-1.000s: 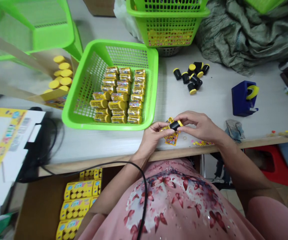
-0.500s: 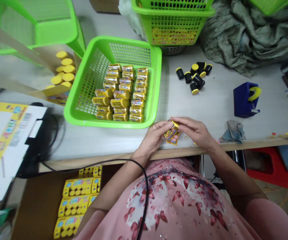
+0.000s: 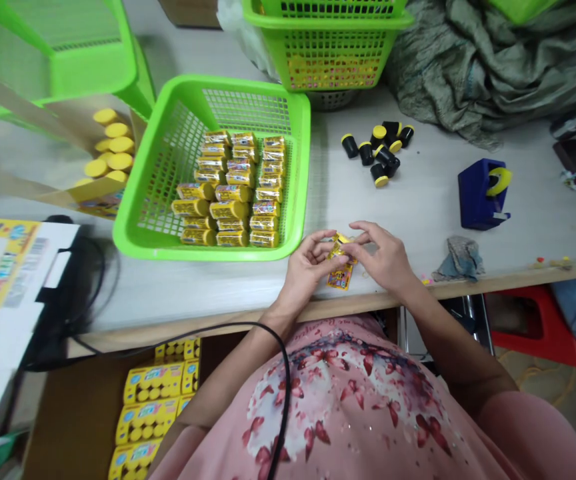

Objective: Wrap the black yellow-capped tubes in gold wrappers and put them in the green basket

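Note:
Close to the front edge of the table, my left hand (image 3: 304, 270) is closed around a small yellow printed tube (image 3: 337, 244), tilted between thumb and fingers. My right hand (image 3: 384, 259) meets it from the other side, thumb on the tube and fingers curled near its upper end. Fingers cover much of the tube. Just below, a flat yellow printed label (image 3: 339, 277) lies on the tabletop. To the left, a green basket (image 3: 208, 252) holds rows of shiny yellow tubes (image 3: 231, 210). Several black canisters with yellow lids (image 3: 379, 153) lie beyond my hands.
A blue tape dispenser (image 3: 482, 195) and a crumpled grey-blue cloth (image 3: 461, 259) are at the right. Stacked green baskets (image 3: 328, 40) and a grey sack (image 3: 468, 73) stand behind. A box of yellow-capped tubes (image 3: 113, 147) is at left; a black cable (image 3: 284, 373) crosses in front.
My fingers have shifted on the tube, my right index finger now raised from it. More of the flat label below shows. The whole view has moved slightly.

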The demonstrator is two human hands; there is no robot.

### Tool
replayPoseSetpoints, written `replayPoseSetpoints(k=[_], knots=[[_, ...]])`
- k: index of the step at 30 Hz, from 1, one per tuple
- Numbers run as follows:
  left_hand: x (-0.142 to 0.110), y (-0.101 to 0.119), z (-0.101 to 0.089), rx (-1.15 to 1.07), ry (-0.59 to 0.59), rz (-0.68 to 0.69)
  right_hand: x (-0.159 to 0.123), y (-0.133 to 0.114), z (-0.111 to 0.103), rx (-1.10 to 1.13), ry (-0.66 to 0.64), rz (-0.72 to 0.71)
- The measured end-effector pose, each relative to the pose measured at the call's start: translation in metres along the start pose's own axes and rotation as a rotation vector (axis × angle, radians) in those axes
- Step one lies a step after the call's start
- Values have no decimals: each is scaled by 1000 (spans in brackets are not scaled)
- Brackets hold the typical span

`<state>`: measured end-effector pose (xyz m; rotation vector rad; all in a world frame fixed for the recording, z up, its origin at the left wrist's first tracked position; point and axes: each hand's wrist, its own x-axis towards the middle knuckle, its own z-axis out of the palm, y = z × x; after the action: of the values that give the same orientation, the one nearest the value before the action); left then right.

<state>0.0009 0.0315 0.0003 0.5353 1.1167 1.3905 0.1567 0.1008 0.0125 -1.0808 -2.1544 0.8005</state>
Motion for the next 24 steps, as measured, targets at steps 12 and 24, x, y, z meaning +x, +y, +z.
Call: replayPoseSetpoints(k=[12,24], knots=[[4,6,-4,-196,-279,-309,-27,-11,25,3,76,-218],[4,8,-9,-172,-189,-324,-24,-14,15,-24,50,-327]])
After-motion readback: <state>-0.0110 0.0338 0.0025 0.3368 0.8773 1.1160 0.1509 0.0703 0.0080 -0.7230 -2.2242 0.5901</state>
